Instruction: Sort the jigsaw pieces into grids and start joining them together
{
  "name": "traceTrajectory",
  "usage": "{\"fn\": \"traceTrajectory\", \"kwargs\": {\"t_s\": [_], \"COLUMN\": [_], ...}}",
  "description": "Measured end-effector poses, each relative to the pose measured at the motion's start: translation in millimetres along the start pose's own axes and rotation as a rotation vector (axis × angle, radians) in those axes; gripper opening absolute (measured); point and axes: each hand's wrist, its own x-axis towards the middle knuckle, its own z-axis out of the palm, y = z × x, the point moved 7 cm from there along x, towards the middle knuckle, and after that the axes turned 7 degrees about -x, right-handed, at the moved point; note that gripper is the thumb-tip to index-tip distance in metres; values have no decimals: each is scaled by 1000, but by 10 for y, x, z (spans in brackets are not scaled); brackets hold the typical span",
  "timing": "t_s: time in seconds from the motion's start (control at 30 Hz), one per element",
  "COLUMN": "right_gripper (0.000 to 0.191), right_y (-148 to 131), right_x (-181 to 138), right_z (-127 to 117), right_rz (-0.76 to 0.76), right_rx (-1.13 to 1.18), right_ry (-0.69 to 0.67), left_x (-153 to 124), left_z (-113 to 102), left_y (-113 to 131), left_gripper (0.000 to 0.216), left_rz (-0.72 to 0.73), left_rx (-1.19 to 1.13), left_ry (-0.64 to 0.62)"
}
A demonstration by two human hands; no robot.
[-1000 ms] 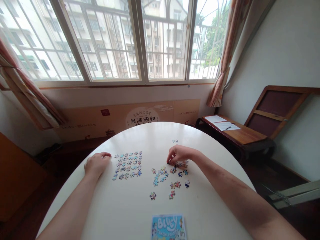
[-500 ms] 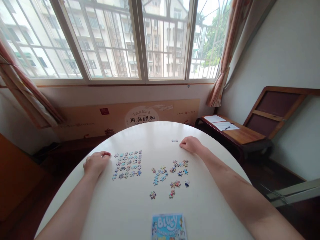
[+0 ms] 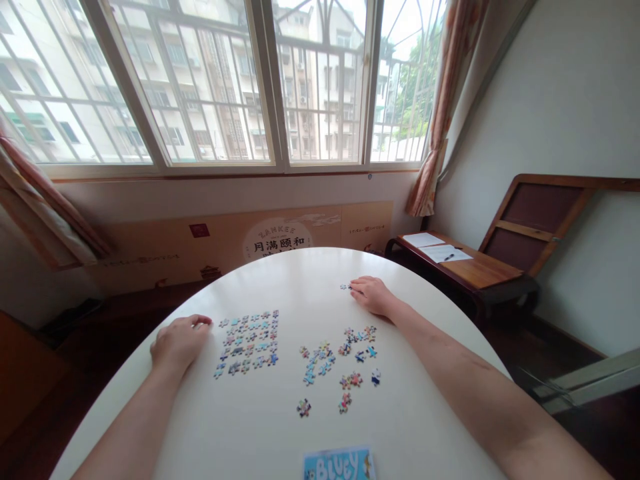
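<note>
- Head view: you sit over a white desk (image 3: 250, 427) with puzzle pieces in three places.
- What looks done: the grid (image 3: 251, 337) on the left, its pieces laid in neat rows and spaced apart, not joined.
- What looks left: the loose pieces (image 3: 310, 374) in the middle and to the right, in irregular clumps with a few strays on the near side, none in rows.
- By the look of it, the ordering is only partly complete.
- Your left hand (image 3: 180, 340) rests at the far left, just beside the grid; its grip is relaxed, fingers loosely bent, nothing seen in it.
- Your right hand (image 3: 371, 293) is on the far side, fingertips at the far pair (image 3: 343, 287) of pieces; you cannot tell whether its grip has closed on one.
- The blue card (image 3: 313, 465) lies near you, partly out of view.
</note>
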Motion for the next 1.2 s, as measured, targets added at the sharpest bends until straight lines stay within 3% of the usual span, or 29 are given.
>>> {"fn": "traceTrajectory", "kwargs": {"t_s": [0.47, 0.77, 0.93, 1.2], "right_gripper": [39, 37, 23, 23], "right_y": [101, 475, 459, 421], "right_x": [12, -72, -105, -68], "right_z": [16, -59, -59, -41], "right_rz": [-10, 112, 78, 94], "right_rx": [135, 230, 255, 167], "right_ry": [-14, 89, 81, 41], "left_x": [5, 30, 18, -5], "left_z": [0, 22, 20, 3], "left_y": [-9, -32, -21, 3], "left_gripper": [36, 35, 36, 33], "left_rz": [30, 24, 18, 33], "left_rx": [5, 1, 17, 12], "left_ry": [30, 24, 4, 14]}}
